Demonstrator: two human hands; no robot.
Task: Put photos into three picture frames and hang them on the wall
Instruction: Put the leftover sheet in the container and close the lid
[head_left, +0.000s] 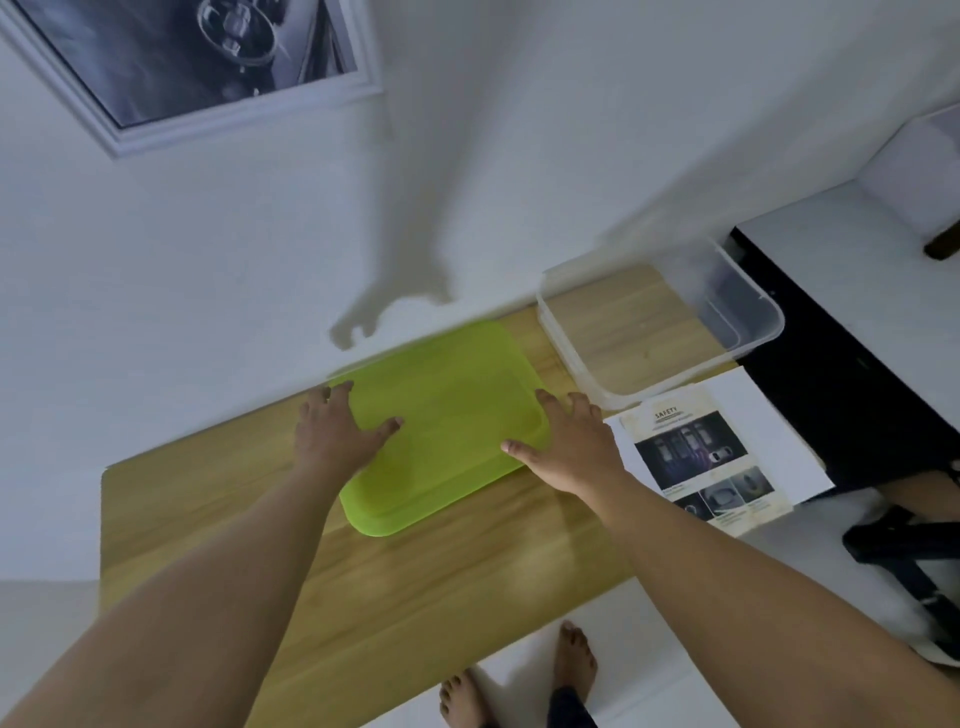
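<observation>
A lime-green plastic lid (447, 431) lies on the wooden table (218, 514). My left hand (332, 436) rests on its left edge, fingers stretched out, thumb on top of the lid. My right hand (566, 447) lies at its right edge, thumb on the lid and fingers straight beside the rim. A printed photo sheet headed "SAFETY" (701, 457) lies on a white board (779, 415) at the right end of the table. A white-framed picture (197, 62) hangs on the wall at the upper left.
A clear plastic box (748, 312) stands open on the table's far right, next to the lid. A black surface (831, 374) lies beyond it. My bare feet (519, 680) stand on the white floor below the table's near edge.
</observation>
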